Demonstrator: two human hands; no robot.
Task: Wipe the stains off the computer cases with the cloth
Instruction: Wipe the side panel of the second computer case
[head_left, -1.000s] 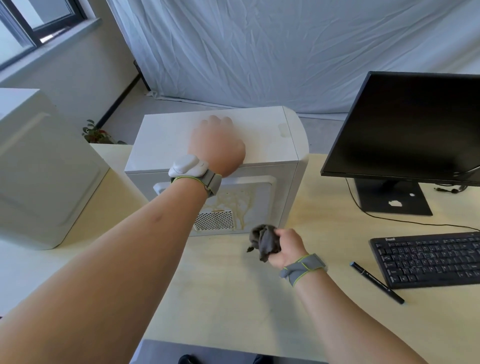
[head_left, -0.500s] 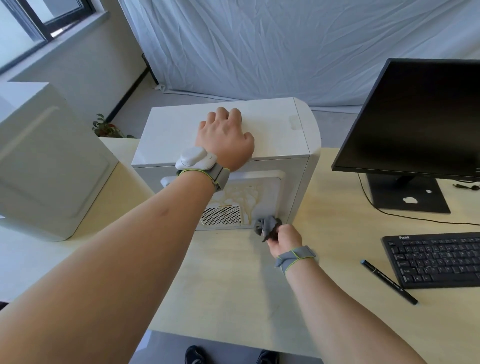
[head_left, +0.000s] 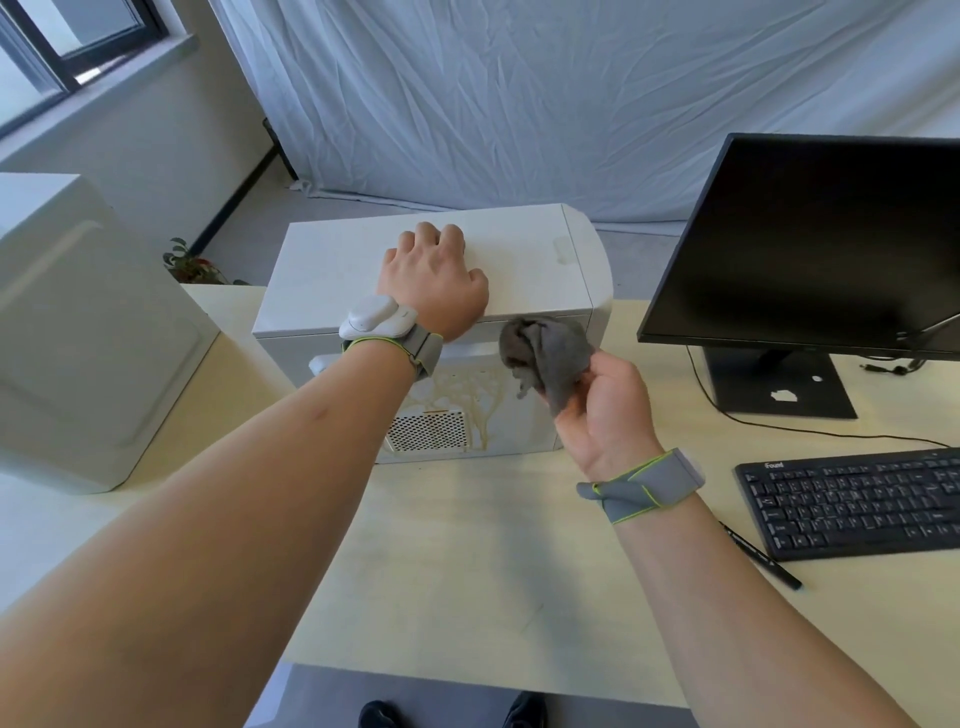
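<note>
The computer case (head_left: 431, 291) sits mid-frame on the counter (head_left: 467, 561), brown stains (head_left: 467, 395) on its front. The left hand (head_left: 434, 283) lies flat on top. The right hand (head_left: 605, 410) squeezes the cloth (head_left: 545, 358), which looks soft, light and easy to bunch.

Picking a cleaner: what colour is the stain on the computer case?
Yellowish-brown streaks down the white case's side panel, head view.

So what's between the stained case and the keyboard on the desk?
In the head view, the right hand gripping the cloth hangs over that stretch. Beneath it, only bare desk separates the case from the keyboard.
</note>
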